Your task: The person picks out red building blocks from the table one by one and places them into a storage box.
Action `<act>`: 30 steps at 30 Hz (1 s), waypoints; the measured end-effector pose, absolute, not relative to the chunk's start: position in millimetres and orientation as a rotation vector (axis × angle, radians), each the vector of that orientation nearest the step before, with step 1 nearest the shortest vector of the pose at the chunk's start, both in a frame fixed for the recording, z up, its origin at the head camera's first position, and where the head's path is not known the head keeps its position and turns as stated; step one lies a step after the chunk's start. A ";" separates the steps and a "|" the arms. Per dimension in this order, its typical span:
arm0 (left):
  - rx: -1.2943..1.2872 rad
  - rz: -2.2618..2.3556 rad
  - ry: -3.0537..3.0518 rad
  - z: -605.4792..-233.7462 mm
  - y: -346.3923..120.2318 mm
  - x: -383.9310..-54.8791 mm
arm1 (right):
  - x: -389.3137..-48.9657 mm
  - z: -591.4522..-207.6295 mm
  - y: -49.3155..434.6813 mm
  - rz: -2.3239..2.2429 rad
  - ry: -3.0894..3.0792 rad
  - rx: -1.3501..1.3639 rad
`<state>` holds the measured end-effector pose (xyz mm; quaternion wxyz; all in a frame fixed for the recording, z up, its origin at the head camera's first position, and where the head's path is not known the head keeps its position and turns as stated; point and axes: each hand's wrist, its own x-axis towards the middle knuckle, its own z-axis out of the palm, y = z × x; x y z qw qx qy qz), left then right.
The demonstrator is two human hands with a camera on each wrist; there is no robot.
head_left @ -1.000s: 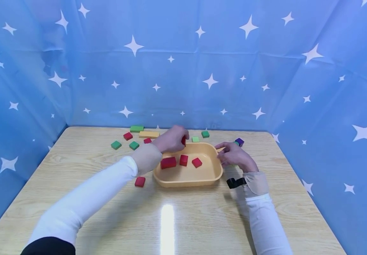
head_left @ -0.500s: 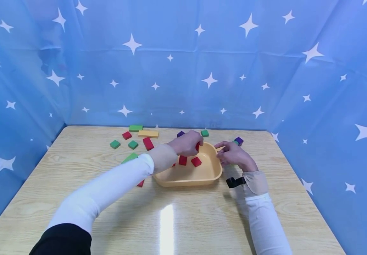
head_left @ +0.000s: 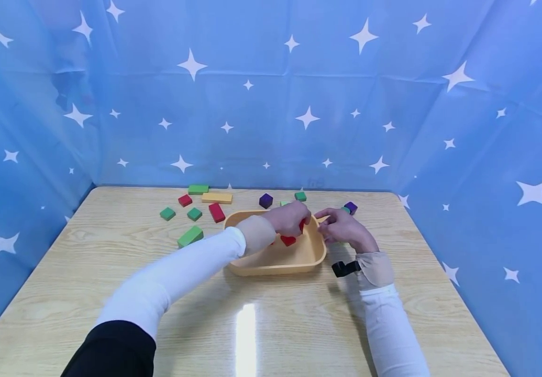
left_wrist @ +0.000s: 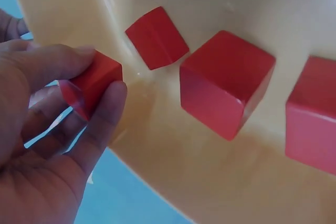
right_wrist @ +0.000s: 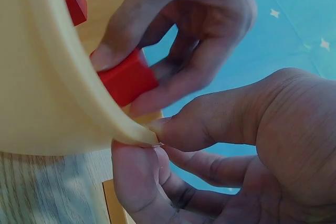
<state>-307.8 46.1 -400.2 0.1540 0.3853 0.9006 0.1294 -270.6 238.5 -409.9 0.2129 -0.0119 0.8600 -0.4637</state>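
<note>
My left hand point(head_left: 290, 219) pinches a red block point(left_wrist: 100, 80) between thumb and fingers, over the right part of a yellow plastic tray point(head_left: 271, 270). Inside the tray lie a small red block point(left_wrist: 157, 38), a red cube point(left_wrist: 228, 82) and another red block point(left_wrist: 315, 119); in the head view my left hand and forearm hide most of them. At the tray's right end, my right hand point(head_left: 346, 230) pinches the rim with thumb and fingers, as the right wrist view shows close up. The two hands are near each other there.
Left of the tray lie a large green block point(head_left: 190, 236), a red block point(head_left: 217, 212) and several smaller ones. Behind it are a yellow block point(head_left: 217, 198) and a purple block point(head_left: 266, 200). Another purple block point(head_left: 351, 208) sits beyond my right hand. A starry blue curtain point(head_left: 271, 104) borders the table.
My left hand has moved right across the tray with the red block, towards my right hand. The purple block behind the tray has come into view. My right hand keeps its hold on the rim.
</note>
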 end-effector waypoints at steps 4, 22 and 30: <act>1.126 0.298 2.580 -406.2 53.8 -310.7 | -269.9 -409.3 237.9 -1.287 2.383 -0.047; 1.122 0.305 2.520 -424.3 59.2 -306.6 | -269.3 -410.2 236.7 -1.278 2.397 -0.026; 1.179 0.294 2.546 -426.3 57.5 -306.4 | -268.8 -408.0 238.5 -1.286 2.393 -0.030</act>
